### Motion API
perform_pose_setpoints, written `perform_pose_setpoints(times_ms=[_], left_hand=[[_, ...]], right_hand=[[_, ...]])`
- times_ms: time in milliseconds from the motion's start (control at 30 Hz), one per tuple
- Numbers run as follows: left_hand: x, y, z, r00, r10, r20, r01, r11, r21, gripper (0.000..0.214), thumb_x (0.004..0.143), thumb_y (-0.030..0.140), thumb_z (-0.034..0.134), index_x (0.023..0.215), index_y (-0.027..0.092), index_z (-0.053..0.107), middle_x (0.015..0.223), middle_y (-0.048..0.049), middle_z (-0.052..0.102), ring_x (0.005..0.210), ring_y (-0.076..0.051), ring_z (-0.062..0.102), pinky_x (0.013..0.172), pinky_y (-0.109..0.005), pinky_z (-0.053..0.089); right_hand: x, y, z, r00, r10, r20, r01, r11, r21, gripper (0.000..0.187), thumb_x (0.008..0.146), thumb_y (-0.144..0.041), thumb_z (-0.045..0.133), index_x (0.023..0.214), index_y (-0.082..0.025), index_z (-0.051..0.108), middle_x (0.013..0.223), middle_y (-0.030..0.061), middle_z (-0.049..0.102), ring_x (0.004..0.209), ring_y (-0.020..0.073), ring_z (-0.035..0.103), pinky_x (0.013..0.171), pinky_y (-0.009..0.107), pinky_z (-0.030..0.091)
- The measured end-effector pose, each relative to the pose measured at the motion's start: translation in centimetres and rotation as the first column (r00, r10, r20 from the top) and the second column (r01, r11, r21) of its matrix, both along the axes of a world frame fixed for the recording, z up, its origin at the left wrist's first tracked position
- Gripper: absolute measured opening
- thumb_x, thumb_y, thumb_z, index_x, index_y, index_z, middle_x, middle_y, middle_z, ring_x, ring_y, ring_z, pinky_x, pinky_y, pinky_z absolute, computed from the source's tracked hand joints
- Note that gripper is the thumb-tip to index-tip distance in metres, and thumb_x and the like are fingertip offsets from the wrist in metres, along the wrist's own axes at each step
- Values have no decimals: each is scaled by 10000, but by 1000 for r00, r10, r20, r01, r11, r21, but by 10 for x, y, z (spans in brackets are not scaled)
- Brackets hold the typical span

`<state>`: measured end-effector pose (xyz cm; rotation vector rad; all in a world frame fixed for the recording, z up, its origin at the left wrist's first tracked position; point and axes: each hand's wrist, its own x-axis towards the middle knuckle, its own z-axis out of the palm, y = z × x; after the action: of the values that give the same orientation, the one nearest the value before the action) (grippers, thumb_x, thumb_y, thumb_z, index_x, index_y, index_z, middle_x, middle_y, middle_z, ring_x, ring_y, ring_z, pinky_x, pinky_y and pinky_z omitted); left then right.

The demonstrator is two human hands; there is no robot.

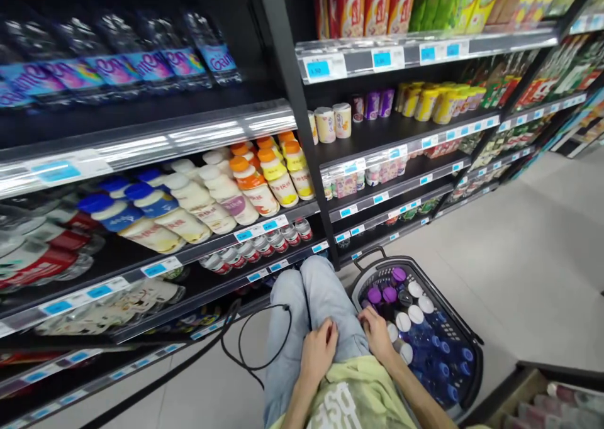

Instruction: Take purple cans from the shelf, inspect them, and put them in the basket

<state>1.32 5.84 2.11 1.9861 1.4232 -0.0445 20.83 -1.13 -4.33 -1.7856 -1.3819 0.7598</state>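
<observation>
My left hand (321, 348) rests over my thigh in pale blue jeans, its fingers loosely curled with nothing seen in them. Close to the left rim of a dark shopping basket (474, 388), my right hand (376, 332) hangs with curled fingers; no object shows in it. Whether it touches the rim I cannot tell. The basket stands on the floor at my right. Inside are bottles with purple caps (389, 294), containers with white lids (416, 314) and several clear bottles with blue caps (443, 370). The basket's handle (369, 250) is folded outward toward the shelves.
Shelves ahead hold milk-drink bottles with blue, white, orange and yellow caps (255, 187), large water bottles (127, 58), small cans (259, 246) and yellow cans (427, 104). A black cable (189, 360) loops at my left. A bin of bottles (528, 388) stands at lower right.
</observation>
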Motion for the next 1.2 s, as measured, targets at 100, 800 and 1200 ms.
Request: perform_pose_setpoints(times_ms=[100,800,1200], left_hand=[[-3,3,-4,998,34,54,-34,999,-2,322,1075,338,375,896,223,617,761,-58,737,749,-229,735,676,-301,371],[-2,21,-41,948,51,315,-25,996,-85,298,981,303,397,751,226,571,678,-22,646,693,-204,643,701,-303,414],[5,21,-40,943,62,327,-22,992,-123,307,969,250,445,768,208,673,694,-15,673,741,-205,649,739,-293,412]], right_hand=[[0,12,-2,996,52,71,-52,999,-6,329,854,-20,375,817,-202,647,823,51,637,729,192,642,709,265,449],[-40,42,19,968,182,174,-159,977,-142,235,655,-52,432,636,-223,593,591,7,641,586,184,622,642,274,381],[-32,38,4,909,280,308,-243,958,-153,226,688,-76,468,717,-223,637,731,43,743,694,208,700,694,275,430]])
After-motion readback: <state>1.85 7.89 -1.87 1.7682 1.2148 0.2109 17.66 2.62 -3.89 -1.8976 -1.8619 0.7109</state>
